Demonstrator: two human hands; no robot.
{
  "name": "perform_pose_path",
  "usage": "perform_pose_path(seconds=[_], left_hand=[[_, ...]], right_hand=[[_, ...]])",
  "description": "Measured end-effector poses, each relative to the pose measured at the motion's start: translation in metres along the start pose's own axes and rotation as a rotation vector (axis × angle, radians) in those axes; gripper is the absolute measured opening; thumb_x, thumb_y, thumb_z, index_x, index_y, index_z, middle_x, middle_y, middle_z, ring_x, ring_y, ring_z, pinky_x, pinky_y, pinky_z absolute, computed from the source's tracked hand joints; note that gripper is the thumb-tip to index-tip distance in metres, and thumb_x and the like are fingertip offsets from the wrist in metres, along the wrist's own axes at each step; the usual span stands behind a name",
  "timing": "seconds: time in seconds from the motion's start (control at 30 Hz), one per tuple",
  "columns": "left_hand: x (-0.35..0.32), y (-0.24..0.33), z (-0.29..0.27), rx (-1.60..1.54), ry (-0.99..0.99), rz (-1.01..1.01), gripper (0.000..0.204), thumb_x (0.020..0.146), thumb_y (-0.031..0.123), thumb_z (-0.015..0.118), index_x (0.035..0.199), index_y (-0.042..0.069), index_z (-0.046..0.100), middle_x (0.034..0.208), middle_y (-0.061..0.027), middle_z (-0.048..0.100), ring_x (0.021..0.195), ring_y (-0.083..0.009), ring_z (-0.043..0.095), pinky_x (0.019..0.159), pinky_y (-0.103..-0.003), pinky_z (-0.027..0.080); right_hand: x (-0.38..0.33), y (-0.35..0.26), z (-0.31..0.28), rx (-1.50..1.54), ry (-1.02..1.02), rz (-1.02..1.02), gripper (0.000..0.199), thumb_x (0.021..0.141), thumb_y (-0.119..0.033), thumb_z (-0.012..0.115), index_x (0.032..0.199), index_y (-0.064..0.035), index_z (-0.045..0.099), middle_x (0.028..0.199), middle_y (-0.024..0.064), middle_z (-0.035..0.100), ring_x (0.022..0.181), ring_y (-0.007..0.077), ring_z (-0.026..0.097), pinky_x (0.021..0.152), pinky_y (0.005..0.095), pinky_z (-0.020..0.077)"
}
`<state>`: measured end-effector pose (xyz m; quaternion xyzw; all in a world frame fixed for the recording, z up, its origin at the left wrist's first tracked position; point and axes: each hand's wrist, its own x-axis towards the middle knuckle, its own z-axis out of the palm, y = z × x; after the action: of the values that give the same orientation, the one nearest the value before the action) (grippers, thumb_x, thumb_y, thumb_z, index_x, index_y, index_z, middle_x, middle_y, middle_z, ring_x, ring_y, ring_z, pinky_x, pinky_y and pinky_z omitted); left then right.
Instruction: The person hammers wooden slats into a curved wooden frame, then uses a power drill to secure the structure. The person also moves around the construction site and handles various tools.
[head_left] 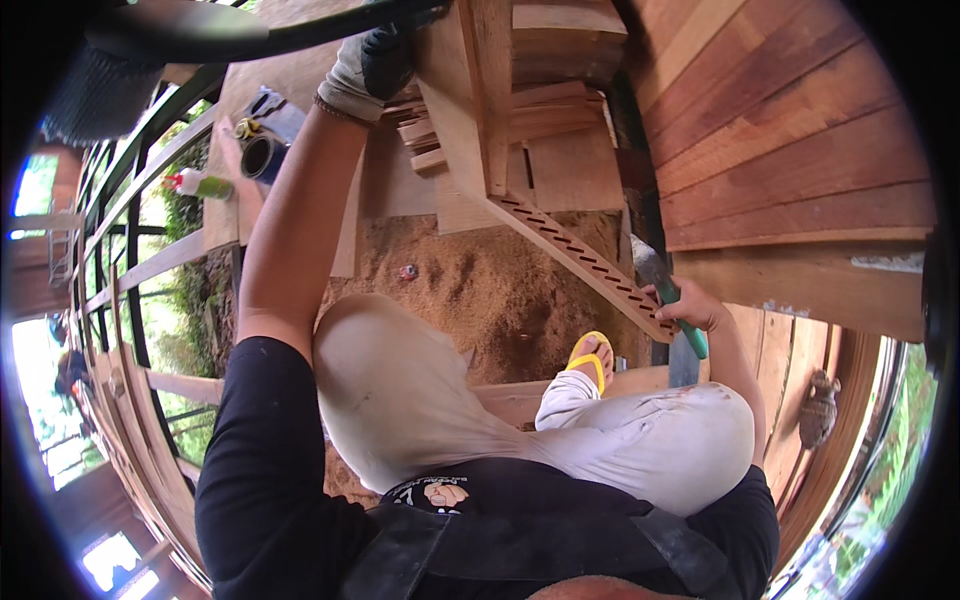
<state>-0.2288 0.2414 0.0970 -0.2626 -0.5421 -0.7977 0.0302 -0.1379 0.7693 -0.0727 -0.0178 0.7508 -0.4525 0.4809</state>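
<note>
A pale wooden frame (pixel 455 100) stands tilted in front of me, and a slotted wooden strip (pixel 580 262) with a row of dark slits runs from its lower corner toward my right knee. My left hand (pixel 372 72), in a grey and dark glove, grips the frame's far left edge; its fingertips are partly hidden. My bare right hand (pixel 697 305) is closed around a putty knife (pixel 692 338) with a green handle and a grey blade pointing away from me. The fingers of that hand also touch the near end of the slotted strip.
Sawdust (pixel 470 290) covers the ground between my knees. Stacked wood offcuts (pixel 560 115) lie beyond the frame. At the left are a dark can (pixel 263 158) and a green-and-white bottle (pixel 205 185). A plank wall (pixel 790 130) rises at the right. My foot wears a yellow sandal (pixel 590 358).
</note>
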Motion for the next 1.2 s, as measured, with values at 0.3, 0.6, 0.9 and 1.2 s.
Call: perform_pose_path(seconds=[0.3,0.6,0.9,1.2], left_hand=[[-0.016,0.067,0.02,0.174,0.336,0.211,0.036,0.087,0.01,0.078,0.12,0.001,0.065,0.115,-0.0048,0.068,0.105,-0.0168,0.065,0.095,-0.033,0.053],[-0.015,0.022,0.056,0.26,0.567,0.348,0.036,0.087,0.01,0.078,0.119,0.0,0.065,0.111,-0.0058,0.07,0.1,-0.0173,0.067,0.093,-0.033,0.054],[-0.051,0.003,0.097,0.454,0.788,0.292,0.03,0.084,0.007,0.078,0.111,-0.004,0.067,0.102,-0.0096,0.073,0.093,-0.0163,0.07,0.087,-0.029,0.057],[-0.061,-0.003,0.079,0.555,0.776,0.305,0.024,0.083,0.004,0.078,0.106,-0.001,0.071,0.098,-0.0062,0.074,0.089,-0.0133,0.068,0.084,-0.028,0.055]], right_hand=[[0.038,-0.109,0.019,-0.361,0.481,-0.69,0.043,0.077,-0.014,0.069,0.116,0.0018,0.059,0.097,0.0154,0.064,0.087,0.0289,0.068,0.081,0.0424,0.0526],[0.101,-0.173,0.112,-0.462,0.373,-0.287,0.039,0.09,-0.018,0.064,0.121,-0.0016,0.047,0.09,0.0179,0.066,0.075,0.0325,0.069,0.067,0.0457,0.058],[0.139,-0.123,0.125,-0.466,0.432,-0.552,0.037,0.095,-0.023,0.062,0.119,0.0,0.045,0.092,0.0263,0.066,0.082,0.0442,0.069,0.071,0.0531,0.0547],[0.084,-0.187,0.119,-0.161,0.576,-0.953,0.035,0.098,-0.023,0.062,0.118,0.0024,0.048,0.088,0.0224,0.066,0.085,0.0383,0.07,0.07,0.0481,0.0547]])
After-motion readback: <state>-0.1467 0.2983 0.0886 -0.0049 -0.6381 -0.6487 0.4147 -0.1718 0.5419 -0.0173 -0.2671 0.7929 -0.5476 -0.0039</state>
